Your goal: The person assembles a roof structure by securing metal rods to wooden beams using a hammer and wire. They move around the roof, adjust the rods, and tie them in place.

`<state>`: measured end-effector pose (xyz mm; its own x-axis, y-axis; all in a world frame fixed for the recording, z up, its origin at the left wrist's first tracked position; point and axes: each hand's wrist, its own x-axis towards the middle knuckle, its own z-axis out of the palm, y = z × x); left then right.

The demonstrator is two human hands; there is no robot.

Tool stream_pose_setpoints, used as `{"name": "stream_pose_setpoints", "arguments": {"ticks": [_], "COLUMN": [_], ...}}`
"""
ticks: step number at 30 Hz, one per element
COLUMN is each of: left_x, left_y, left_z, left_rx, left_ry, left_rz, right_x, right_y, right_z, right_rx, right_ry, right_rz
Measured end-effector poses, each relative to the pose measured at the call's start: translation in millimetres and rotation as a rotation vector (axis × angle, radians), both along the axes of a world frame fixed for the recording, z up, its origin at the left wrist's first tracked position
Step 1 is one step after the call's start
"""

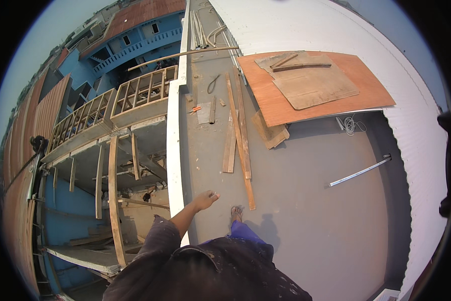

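Grey rooftop floor (306, 210), partly overhung by an orange plywood sheet (371, 89); long wooden planks (240, 140) lie flat on it, ahead of the left hand (205, 199), whose fingers' state cannot be determined.

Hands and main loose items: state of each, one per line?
left hand: partly curled, contents unclear
right hand: not visible
orange plywood sheet: partly covered
brown sheet: ragged-edged, atop the plywood
wood strips: resting on brown sheet
long planks: lying down, overlapping
white cable: loosely coiled
metal strip: unbent, lying slantwise
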<state>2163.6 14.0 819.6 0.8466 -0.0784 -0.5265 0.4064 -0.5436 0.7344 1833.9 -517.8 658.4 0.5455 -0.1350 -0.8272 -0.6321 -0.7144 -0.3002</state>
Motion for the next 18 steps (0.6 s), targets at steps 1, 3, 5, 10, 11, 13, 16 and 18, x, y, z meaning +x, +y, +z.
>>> {"name": "stream_pose_setpoints", "arguments": {"ticks": [1, 3, 5, 10, 11, 13, 16, 18], "left_x": [15, 33, 33, -5, -14, -31, -28, 12], "left_y": [-5, 5, 25, 120, 135, 158, 193, 227], "left_z": [5, 11, 1, -74, -92, -124, -156, -178], "left_rx": [0.017, 0.026, -0.026, 0.137, 0.208, 0.079, -0.044, -0.052], "left_ry": [-0.035, -0.066, -0.088, 0.116, 0.261, 0.503, 0.607, 0.647], "left_rz": [-0.027, -0.045, -0.002, 0.552, 0.646, 0.756, 0.593, 0.436], "right_x": [24, 94, 182, 425, 474, 562, 675, 727], "right_y": [2, 5, 7, 55, 65, 89, 141, 188], "right_z": [-9, -11, 13, 96, 108, 122, 127, 125], "right_rx": [-0.099, -0.149, -0.019, 0.229, 0.211, 0.186, 0.256, 0.286], "right_ry": [-0.090, -0.077, -0.014, -0.003, -0.055, -0.190, -0.368, -0.323], "right_rz": [0.337, 0.609, 0.423, -0.545, -0.537, -0.583, -0.654, -0.548]}}
